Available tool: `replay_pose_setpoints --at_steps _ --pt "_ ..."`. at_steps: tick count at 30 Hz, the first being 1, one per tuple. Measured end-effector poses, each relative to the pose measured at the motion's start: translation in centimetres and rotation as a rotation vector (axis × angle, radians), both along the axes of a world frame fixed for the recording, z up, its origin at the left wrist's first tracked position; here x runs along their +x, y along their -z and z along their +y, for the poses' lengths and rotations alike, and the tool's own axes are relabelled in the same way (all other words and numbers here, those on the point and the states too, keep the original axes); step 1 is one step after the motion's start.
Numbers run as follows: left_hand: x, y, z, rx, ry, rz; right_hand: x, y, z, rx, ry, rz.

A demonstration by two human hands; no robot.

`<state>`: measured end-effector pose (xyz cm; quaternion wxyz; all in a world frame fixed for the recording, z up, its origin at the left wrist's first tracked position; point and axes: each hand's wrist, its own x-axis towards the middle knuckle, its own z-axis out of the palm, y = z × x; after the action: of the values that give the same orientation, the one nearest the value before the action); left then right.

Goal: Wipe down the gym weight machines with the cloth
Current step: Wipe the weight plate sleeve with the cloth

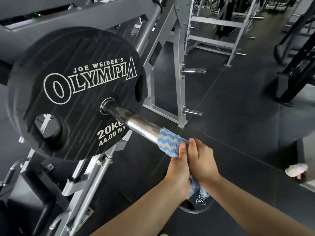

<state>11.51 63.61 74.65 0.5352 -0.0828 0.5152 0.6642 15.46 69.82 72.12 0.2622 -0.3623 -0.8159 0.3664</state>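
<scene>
A blue and beige zigzag cloth is wrapped around the outer end of a chrome bar sleeve. A black 20 kg Olympia weight plate sits on that sleeve, on a grey weight machine. My left hand and my right hand are side by side, both closed over the cloth at the sleeve's tip. A loose tail of the cloth hangs below my wrists. The tip of the sleeve is hidden under the cloth and my hands.
A silver plate rack with chrome pegs stands behind the sleeve. Another black plate lies on the dark rubber floor under my arms. Black machine frames rise at the right, and a pale slipper is at the right edge.
</scene>
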Motion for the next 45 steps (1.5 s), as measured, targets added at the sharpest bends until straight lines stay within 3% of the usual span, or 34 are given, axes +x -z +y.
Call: replay_pose_setpoints --at_steps 5,9,13,16,21,28,34,38,41,45 --pt "-1.4 -0.1 -0.7 0.064 0.100 -0.005 0.2 -1.5 2.3 0.092 -0.184 -0.248" --pt "-2.4 0.5 -0.9 0.047 -0.008 0.069 -1.1 -3.8 2.2 0.339 -0.315 -0.603" --pt "-5.0 0.6 -1.5 0.024 -0.158 0.139 -3.8 -4.0 -0.9 0.644 -0.434 -0.738" --pt "-7.9 0.0 -1.9 0.002 -0.212 0.130 -7.6 -3.9 -1.4 0.695 -0.491 -0.815" --pt "-14.0 0.2 -1.9 -0.069 -0.328 0.247 -14.9 -3.8 -1.5 0.597 -0.570 -0.745" --pt "-20.4 0.2 -2.5 0.028 -0.463 0.140 -22.0 -4.2 -1.8 0.519 -0.623 -0.720" --pt "-20.1 0.2 -2.7 -0.025 -0.462 0.196 -21.7 -4.3 -2.3 0.638 -0.629 -0.749" --pt "-18.0 0.2 -3.3 -0.074 -0.439 0.396 -18.7 -4.4 -2.3 0.730 -0.729 -0.690" --pt "-16.6 -0.7 -4.1 -0.092 -0.408 0.512 -17.2 -5.2 -2.3 0.466 -0.728 -0.492" --pt "-15.2 -4.3 -5.8 -0.025 -0.428 0.666 -16.2 -8.5 -3.4 0.172 -0.587 -0.051"
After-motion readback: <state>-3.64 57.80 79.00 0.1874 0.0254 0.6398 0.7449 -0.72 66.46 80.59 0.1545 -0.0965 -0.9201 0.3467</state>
